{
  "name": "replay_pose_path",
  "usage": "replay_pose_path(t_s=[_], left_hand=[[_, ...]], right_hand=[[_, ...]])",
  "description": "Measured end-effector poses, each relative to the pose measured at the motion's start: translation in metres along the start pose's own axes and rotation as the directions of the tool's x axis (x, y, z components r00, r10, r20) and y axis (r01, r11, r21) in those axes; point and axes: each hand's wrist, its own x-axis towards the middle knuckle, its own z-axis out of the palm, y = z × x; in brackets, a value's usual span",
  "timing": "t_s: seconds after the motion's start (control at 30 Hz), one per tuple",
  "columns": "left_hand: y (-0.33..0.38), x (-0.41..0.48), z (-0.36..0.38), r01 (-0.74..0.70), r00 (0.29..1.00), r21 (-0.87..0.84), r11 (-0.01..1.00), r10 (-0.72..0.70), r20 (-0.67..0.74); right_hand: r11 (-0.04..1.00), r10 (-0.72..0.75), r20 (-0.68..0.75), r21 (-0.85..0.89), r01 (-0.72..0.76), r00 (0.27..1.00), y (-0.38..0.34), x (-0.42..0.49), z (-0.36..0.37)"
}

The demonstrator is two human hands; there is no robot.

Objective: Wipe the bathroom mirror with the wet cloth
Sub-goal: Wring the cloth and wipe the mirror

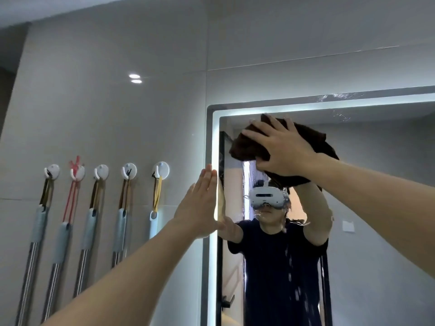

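The bathroom mirror (376,184) fills the right half of the view, with a lit border and a grey frame. A dark brown wet cloth (244,147) is pressed against the glass near the mirror's top left corner. My right hand (280,147) lies spread over the cloth, holding it flat to the mirror. Water runs down the glass below it. My left hand (200,203) is flat, fingers together and pointing up, resting against the mirror's left edge with nothing in it.
On the tiled wall left of the mirror, a row of white round hooks (128,171) holds several long-handled cleaning tools (87,229) with metal poles. The mirror reflects a person in a dark shirt and a doorway behind.
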Motion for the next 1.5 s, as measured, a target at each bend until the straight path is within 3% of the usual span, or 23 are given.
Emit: replay_pose_path(t_s=[0.2, 0.37, 0.5, 0.57, 0.67, 0.8, 1.3, 1.5], left_hand=[[0.003, 0.0, 0.0, 0.013, 1.0, 0.062, 0.998, -0.014, 0.014], [0.001, 0.002, -0.001, 0.018, 0.999, 0.069, 0.997, -0.021, 0.043], [-0.007, -0.003, -0.011, -0.014, 0.998, -0.027, 1.0, 0.015, 0.055], [-0.019, -0.004, -0.033, -0.028, 1.0, -0.101, 0.995, 0.029, 0.008], [-0.044, -0.007, -0.068, 0.034, 0.99, -0.047, 0.998, -0.039, -0.133], [-0.052, -0.013, -0.084, 0.068, 0.964, -0.118, 0.991, -0.096, -0.25], [0.008, -0.013, -0.045, -0.03, 0.995, -0.212, 0.977, 0.01, -0.098], [0.035, -0.013, -0.022, -0.099, 0.994, -0.152, 0.983, 0.09, -0.067]], right_hand=[[0.987, 0.153, -0.103, 0.072, -0.146, 0.983, -0.016, 0.075, -0.004], [0.98, 0.182, -0.091, 0.093, -0.174, 0.979, -0.042, 0.116, -0.006], [0.982, 0.174, -0.082, 0.085, -0.167, 0.981, -0.055, 0.119, -0.003], [0.988, 0.14, -0.073, 0.077, -0.134, 0.987, -0.06, 0.111, 0.002], [0.994, 0.088, -0.076, 0.071, -0.083, 0.993, -0.072, 0.094, 0.01], [0.996, 0.068, -0.048, 0.067, -0.065, 0.996, -0.095, 0.066, 0.02], [0.989, 0.073, -0.135, 0.141, -0.053, 0.988, -0.196, -0.071, 0.083], [0.994, 0.014, -0.102, 0.108, -0.003, 0.995, -0.22, -0.111, 0.101]])
